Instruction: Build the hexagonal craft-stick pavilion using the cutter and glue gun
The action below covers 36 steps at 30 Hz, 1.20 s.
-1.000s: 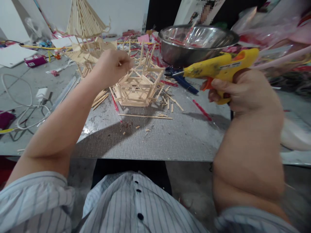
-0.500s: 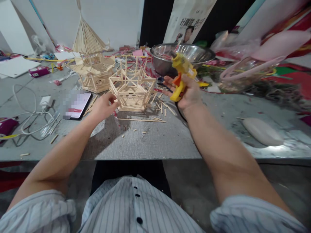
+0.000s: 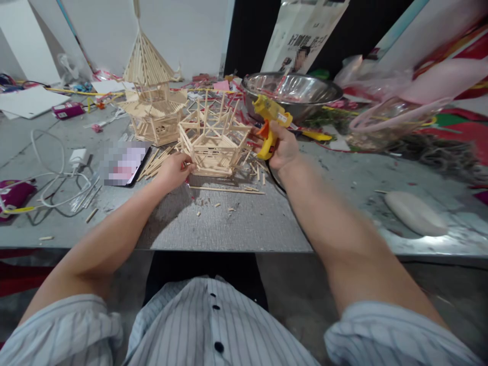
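My right hand (image 3: pixel 285 148) is wrapped round a yellow hot glue gun (image 3: pixel 271 114) with an orange trigger, its nozzle pointing up and away to the left. Some fingers of that hand reach past the grip to the right side of a many-sided wooden stick frame (image 3: pixel 213 147); whether they touch it I cannot tell. Thin posts rise from the frame's top. At its lower left corner, my left hand (image 3: pixel 174 172) has its fingers closed on the base. Behind it to the left stands a finished-looking stick pavilion (image 3: pixel 152 101) with a pointed roof.
Loose sticks (image 3: pixel 226 190) and short offcuts lie before the frame. Left are a phone (image 3: pixel 127 163), a white charger (image 3: pixel 79 157) with cable and a purple packet (image 3: pixel 68 110). A steel bowl (image 3: pixel 318 96) stands behind the glue gun; a pale computer mouse (image 3: pixel 415 212) rests at right.
My right hand has brought the glue gun lower and left, closer to the stick frame. My left hand has moved in and closed on the frame's lower left corner. The view has shifted slightly.
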Motion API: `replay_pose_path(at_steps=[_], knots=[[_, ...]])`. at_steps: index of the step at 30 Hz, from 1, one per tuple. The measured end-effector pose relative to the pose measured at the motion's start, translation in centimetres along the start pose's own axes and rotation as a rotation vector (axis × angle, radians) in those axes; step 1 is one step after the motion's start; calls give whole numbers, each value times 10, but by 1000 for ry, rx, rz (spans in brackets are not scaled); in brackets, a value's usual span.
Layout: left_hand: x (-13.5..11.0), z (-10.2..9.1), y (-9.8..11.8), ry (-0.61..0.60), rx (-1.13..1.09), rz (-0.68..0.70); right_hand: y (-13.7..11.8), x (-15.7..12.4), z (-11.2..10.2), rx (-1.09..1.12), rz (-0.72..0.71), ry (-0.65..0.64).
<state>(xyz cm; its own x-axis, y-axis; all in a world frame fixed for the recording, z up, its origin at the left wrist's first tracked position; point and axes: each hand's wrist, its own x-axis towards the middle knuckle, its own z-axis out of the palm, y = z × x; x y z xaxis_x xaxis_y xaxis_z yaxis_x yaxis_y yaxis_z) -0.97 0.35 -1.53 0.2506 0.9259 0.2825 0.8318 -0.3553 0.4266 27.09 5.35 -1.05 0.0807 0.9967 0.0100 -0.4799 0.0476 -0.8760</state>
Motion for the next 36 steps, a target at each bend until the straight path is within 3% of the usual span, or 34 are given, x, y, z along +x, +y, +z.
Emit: replay_pose_path(at_steps=[7,13,23,36], knots=[[6,5,-17,57,-112,57,2,-13,-10,-4,-29,-25],[12,5,-26,129,-88,-19,9,-23,-23,-53,-97,-102],[13,1,-34,187,-70,-92,17,-32,-18,-112,-154,-107],[12,-9,-38,167,-315,-191,16,-46,-13,-122,-205,-148]])
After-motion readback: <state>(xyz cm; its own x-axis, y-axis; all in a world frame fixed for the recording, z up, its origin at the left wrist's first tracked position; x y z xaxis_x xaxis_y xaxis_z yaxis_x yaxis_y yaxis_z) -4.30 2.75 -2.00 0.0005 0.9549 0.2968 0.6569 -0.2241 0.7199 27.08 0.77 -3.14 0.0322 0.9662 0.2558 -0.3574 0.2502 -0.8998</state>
